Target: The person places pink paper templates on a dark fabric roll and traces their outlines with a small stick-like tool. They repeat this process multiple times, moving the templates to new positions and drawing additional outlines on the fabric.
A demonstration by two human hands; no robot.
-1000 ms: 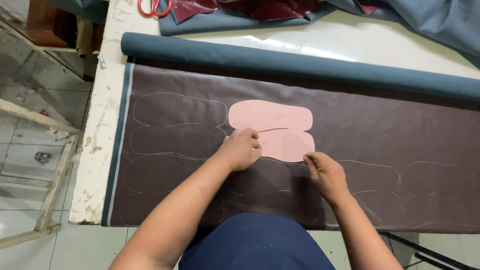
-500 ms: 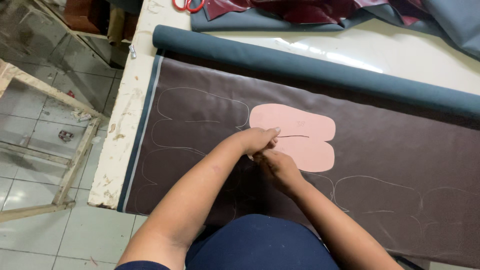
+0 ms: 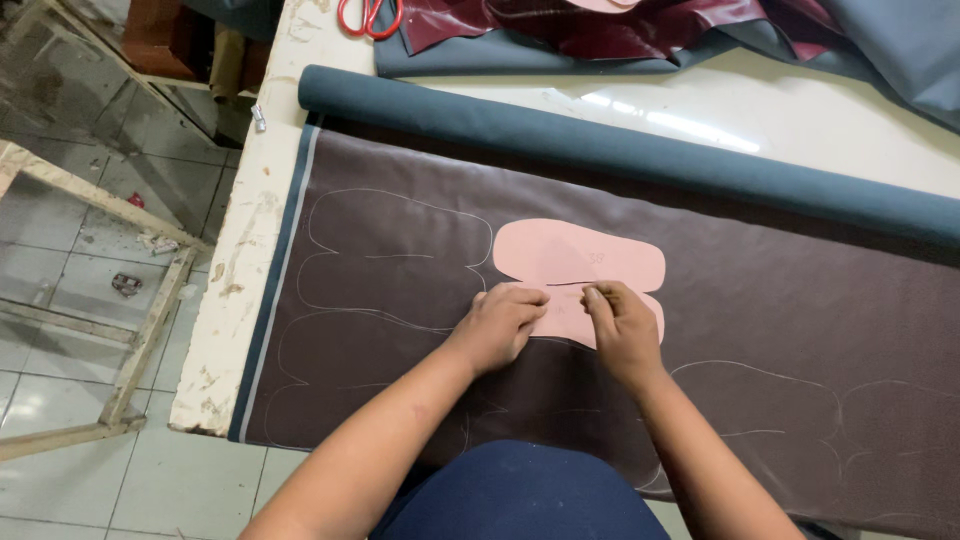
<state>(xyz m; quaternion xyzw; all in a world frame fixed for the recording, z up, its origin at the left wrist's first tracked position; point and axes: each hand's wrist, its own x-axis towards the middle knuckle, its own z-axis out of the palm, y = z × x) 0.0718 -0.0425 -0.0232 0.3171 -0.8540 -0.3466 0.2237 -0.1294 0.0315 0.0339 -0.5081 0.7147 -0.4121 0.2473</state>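
A pink paper pattern (image 3: 575,262) with rounded lobes lies flat on a dark brown sheet of leather-like material (image 3: 780,320). My left hand (image 3: 500,325) presses down on the pattern's near left edge, fingers curled. Close beside it, my right hand (image 3: 620,325) pinches a small marking tool whose tip touches the pattern's middle slit; the tool is mostly hidden by my fingers. Pale traced outlines of the same shape cover the brown sheet to the left and right of the pattern.
The brown sheet unrolls from a teal-backed roll (image 3: 620,150) across the white table (image 3: 240,290). Red-handled scissors (image 3: 370,15) and dark red and grey-blue fabric (image 3: 600,30) lie at the far edge. A wooden frame (image 3: 120,330) stands on the tiled floor left.
My right hand has come in from the pattern's near right corner to its middle, next to my left hand. The view has shifted right.
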